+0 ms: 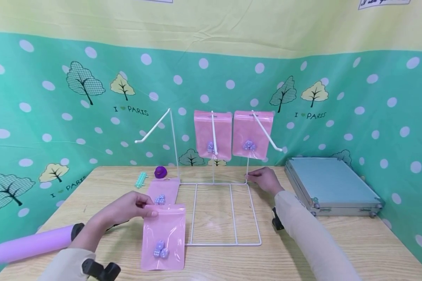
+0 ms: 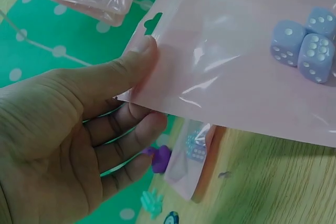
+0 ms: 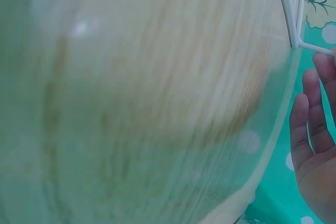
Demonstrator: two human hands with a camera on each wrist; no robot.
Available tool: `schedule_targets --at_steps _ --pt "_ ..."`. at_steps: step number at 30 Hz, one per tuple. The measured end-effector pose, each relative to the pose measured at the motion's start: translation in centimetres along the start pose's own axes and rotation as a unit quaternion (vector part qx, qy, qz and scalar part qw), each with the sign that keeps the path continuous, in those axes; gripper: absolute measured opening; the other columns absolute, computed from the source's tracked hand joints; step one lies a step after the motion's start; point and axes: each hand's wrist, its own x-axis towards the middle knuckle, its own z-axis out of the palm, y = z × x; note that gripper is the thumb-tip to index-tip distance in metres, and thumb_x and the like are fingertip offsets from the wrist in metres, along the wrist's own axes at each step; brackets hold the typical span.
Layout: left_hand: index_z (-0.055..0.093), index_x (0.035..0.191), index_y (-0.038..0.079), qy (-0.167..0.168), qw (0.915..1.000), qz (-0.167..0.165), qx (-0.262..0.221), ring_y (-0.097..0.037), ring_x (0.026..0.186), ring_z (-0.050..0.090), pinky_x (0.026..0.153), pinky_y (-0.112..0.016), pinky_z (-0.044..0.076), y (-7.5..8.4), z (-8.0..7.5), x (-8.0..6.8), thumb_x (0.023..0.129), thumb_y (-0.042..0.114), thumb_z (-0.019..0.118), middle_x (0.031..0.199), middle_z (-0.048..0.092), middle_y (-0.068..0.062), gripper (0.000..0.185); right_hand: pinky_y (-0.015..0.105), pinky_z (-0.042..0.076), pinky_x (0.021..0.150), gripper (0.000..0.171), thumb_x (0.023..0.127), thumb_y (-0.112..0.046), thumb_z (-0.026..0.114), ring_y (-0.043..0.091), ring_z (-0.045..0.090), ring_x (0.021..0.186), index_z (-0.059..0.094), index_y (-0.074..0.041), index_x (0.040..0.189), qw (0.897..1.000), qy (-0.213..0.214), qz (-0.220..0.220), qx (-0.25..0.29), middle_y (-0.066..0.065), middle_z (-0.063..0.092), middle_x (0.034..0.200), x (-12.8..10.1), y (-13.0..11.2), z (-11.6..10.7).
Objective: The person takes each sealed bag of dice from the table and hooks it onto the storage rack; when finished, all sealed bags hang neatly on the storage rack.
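My left hand (image 1: 128,207) pinches a pink zip pouch (image 1: 172,226) at its top edge, thumb in front. Three lilac dice (image 2: 310,45) show through its front, and a hang hole is cut near the thumb. A white wire rack (image 1: 193,210) stands on the table. Low on its right upright, my right hand (image 1: 265,180) holds the wire between thumb and fingers; the right wrist view shows several fingertips beside the wire. Two pink pouches with dice hang on the rack, one on the middle hook (image 1: 213,132) and one on the right hook (image 1: 267,134). The left hook (image 1: 152,130) bears nothing.
Another pink pouch (image 1: 167,187) lies on the table behind the held one, partly covered. Beyond it are a purple rubber duck (image 1: 160,172) and a small turquoise item (image 1: 140,179). A light blue case (image 1: 334,183) sits at right, a purple cylinder (image 1: 35,244) at left.
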Motion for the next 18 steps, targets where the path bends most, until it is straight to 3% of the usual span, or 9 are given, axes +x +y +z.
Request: schedule_targets --at_steps 14,18 --pt "0.072 0.092 0.005 -0.009 0.9997 0.024 0.003 -0.021 0.082 0.059 0.074 -0.027 0.052 0.85 0.26 0.06 0.092 0.02 0.076 0.085 0.068 -0.003 0.016 0.044 0.057 0.086 0.027 0.097 -0.025 0.072 0.029 0.071 0.098 0.076 -0.002 0.112 0.999 -0.014 -0.032 0.0 0.014 0.076 0.108 -0.11 0.13 -0.43" --pt "0.073 0.092 0.006 -0.009 0.9995 0.028 0.009 -0.019 0.081 0.059 0.073 -0.027 0.052 0.87 0.34 0.08 0.092 0.021 0.077 0.085 0.068 -0.001 0.015 0.046 0.056 0.089 0.029 0.099 -0.024 0.07 0.032 0.069 0.104 0.074 -0.002 0.116 0.999 -0.021 -0.041 0.0 0.015 0.074 0.113 -0.06 0.02 -0.59"
